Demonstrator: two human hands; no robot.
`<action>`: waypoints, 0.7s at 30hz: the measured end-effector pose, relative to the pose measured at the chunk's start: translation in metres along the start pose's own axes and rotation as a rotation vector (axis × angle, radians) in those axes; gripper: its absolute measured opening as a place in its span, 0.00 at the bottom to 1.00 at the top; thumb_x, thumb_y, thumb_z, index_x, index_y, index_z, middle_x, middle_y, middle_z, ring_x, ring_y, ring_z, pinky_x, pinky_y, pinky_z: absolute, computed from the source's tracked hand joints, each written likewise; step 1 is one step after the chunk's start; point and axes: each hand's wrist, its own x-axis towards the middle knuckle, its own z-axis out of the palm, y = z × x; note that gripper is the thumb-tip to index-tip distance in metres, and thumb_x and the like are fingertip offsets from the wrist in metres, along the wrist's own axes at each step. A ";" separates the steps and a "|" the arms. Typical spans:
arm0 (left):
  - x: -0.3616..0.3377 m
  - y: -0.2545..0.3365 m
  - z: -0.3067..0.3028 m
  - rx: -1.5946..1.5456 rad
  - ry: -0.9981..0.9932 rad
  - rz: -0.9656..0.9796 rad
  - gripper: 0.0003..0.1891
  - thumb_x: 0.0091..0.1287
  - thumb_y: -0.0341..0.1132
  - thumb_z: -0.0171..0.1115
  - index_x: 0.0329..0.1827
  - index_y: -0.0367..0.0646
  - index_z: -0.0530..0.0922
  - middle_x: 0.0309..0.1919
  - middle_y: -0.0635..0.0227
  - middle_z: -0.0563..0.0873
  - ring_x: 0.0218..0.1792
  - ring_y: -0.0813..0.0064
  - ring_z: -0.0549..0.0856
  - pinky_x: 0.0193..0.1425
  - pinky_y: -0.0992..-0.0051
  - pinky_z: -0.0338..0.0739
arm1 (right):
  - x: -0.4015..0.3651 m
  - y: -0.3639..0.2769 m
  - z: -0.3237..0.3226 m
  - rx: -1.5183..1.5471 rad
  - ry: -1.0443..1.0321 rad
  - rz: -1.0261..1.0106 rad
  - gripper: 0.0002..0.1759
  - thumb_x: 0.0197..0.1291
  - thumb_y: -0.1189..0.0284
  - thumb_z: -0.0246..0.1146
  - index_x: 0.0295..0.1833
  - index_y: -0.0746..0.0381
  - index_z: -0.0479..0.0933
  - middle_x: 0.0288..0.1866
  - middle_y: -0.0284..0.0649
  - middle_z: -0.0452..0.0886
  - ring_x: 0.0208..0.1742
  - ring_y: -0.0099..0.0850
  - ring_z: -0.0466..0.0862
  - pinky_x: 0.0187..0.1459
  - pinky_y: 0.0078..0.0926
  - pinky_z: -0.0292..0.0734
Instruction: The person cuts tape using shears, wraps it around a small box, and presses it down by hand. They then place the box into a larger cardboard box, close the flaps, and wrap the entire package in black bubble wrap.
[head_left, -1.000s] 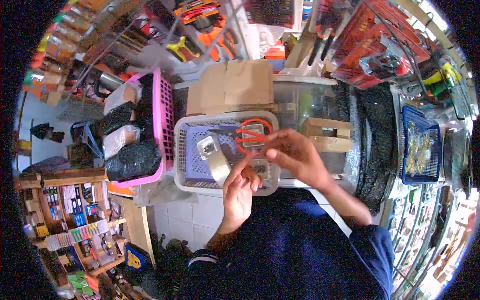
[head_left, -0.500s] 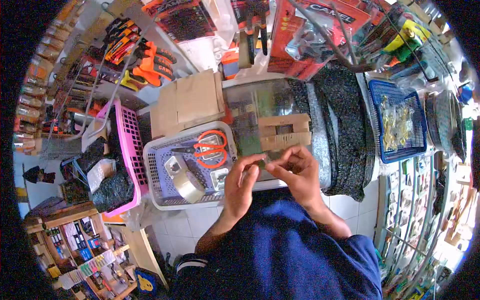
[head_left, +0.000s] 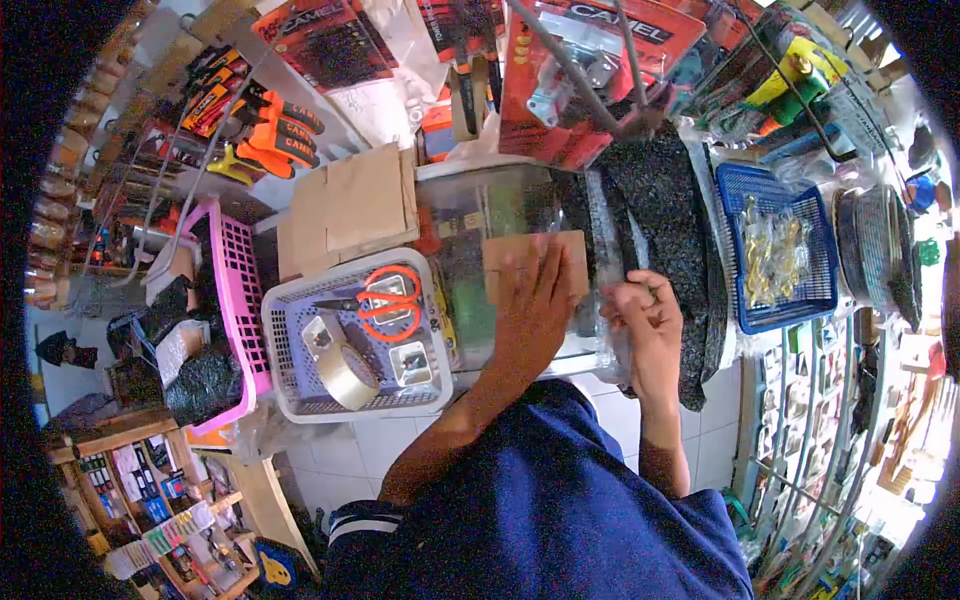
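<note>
My left hand lies flat over a small brown cardboard piece on the glass counter top, fingers stretched out. To its right, my right hand is raised with curled fingers beside the bubble wrap; whether its fingertips hold anything is too small to tell. Left of my hands stands a grey basket with orange-handled scissors, a roll of clear tape and small packets. Behind the basket lie flat cardboard sheets.
A pink basket with wrapped items stands at the left. Black bubble wrap lies on the right, beside a blue basket of gold-coloured pieces in plastic. Packaged tools hang above the counter.
My hands have come apart. The left moved forward onto the cardboard, which now appears folded flat; the right moved rightward. The whole view has shifted slightly.
</note>
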 end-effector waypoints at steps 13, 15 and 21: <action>-0.001 -0.002 0.005 0.053 0.066 0.009 0.37 0.74 0.51 0.57 0.79 0.34 0.65 0.81 0.53 0.65 0.84 0.55 0.58 0.85 0.47 0.46 | 0.054 0.034 -0.004 -0.144 -0.078 -0.244 0.22 0.73 0.81 0.61 0.68 0.64 0.65 0.53 0.42 0.82 0.55 0.31 0.86 0.58 0.26 0.79; -0.001 -0.002 0.006 0.095 0.059 0.020 0.37 0.74 0.51 0.57 0.79 0.33 0.65 0.81 0.51 0.65 0.84 0.54 0.59 0.85 0.48 0.47 | 0.050 0.036 0.004 -0.155 -0.062 -0.279 0.24 0.73 0.82 0.61 0.70 0.63 0.63 0.58 0.43 0.79 0.57 0.33 0.86 0.60 0.28 0.78; 0.002 -0.003 0.000 0.082 0.022 0.065 0.39 0.72 0.51 0.59 0.78 0.30 0.65 0.80 0.45 0.64 0.83 0.50 0.59 0.86 0.49 0.49 | 0.042 0.046 0.012 -0.190 -0.027 -0.298 0.27 0.74 0.77 0.62 0.73 0.61 0.62 0.63 0.45 0.75 0.61 0.36 0.85 0.62 0.31 0.77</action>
